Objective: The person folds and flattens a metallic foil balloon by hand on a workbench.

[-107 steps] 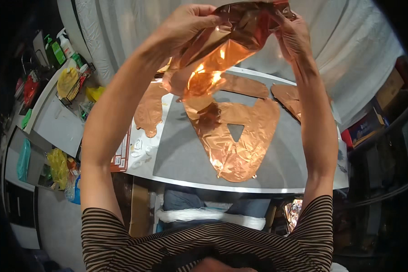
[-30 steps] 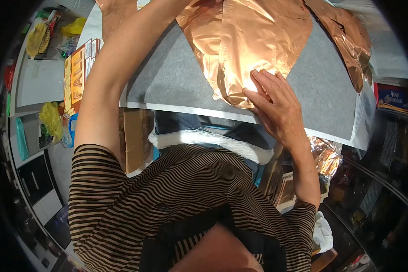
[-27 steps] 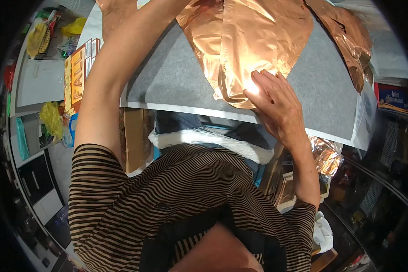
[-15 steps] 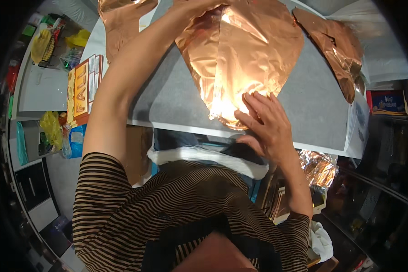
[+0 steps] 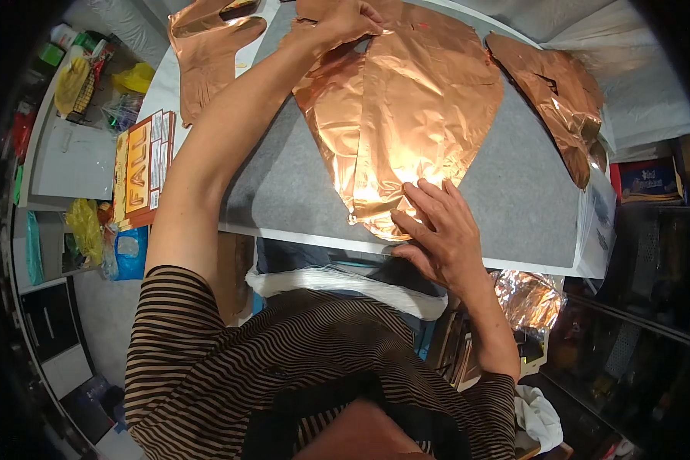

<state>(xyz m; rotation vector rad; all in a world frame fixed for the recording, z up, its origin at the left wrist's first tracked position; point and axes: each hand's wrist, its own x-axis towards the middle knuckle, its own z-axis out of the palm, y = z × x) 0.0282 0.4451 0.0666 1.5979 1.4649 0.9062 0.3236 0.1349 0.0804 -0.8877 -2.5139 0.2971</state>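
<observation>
A large copper-coloured foil balloon (image 5: 406, 115) lies flat and deflated on the grey felt mat (image 5: 284, 184) of the table. My left hand (image 5: 345, 19) reaches to its far edge and pinches the foil there. At the near, pointed end, my right hand (image 5: 437, 230) presses the foil down with spread fingers, close to the table's front edge.
Two more copper foil pieces lie on the table: one at the far left (image 5: 207, 46), one at the far right (image 5: 560, 92). An orange packet (image 5: 142, 165) sits on the left edge. Crumpled foil (image 5: 525, 299) lies below the table at right. Shelves with clutter (image 5: 77, 84) stand left.
The balloon, held up in both hands 3.6 s ago, now lies flat on the mat. Over the last second my right hand stays at its near tip while the view shifts.
</observation>
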